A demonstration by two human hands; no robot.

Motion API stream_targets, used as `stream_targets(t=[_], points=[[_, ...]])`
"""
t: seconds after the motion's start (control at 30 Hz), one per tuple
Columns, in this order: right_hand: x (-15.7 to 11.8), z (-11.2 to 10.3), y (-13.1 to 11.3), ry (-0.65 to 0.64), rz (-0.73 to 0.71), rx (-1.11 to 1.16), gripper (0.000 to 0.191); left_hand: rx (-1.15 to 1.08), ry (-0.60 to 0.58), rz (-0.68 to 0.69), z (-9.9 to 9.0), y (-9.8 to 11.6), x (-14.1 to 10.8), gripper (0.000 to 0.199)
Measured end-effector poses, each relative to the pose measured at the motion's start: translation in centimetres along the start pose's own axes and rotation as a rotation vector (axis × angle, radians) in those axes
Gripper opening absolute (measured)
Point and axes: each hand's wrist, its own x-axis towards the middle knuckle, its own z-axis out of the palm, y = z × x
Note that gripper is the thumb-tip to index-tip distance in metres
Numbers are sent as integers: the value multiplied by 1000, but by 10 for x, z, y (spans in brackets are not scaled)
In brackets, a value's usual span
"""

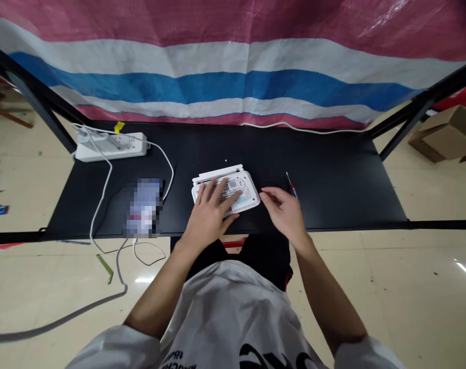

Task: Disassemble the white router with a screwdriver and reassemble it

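Note:
A white Wi-Fi router lies on the black table with its labelled, vented underside facing up. Its folded antennas run along the far side. My left hand rests flat across the router, fingers spread over the label. At the router's right edge, my right hand has thumb and index finger pinched together; whether something small is between them cannot be made out. Just beyond that hand lies a screwdriver, its thin shaft pointing away and its handle partly hidden by the hand.
On the left stand a white power strip with plugs and a pixelated phone-like object on a white cable. A striped sheet hangs behind the black table. Cardboard boxes sit on the floor at right.

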Motion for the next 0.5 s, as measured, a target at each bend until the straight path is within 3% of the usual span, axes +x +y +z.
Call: stream_targets(t=[0.2,0.37,0.5], points=[[23,-56,15,249,-126,-328,29,-10,27,89,4,-16,0,60],[27,-75,39,151,-40,-600,30,-42,35,138,7,-21,6,63],[21,-74,47,157,-32,-554,29,-105,49,157,5,-26,14,61]])
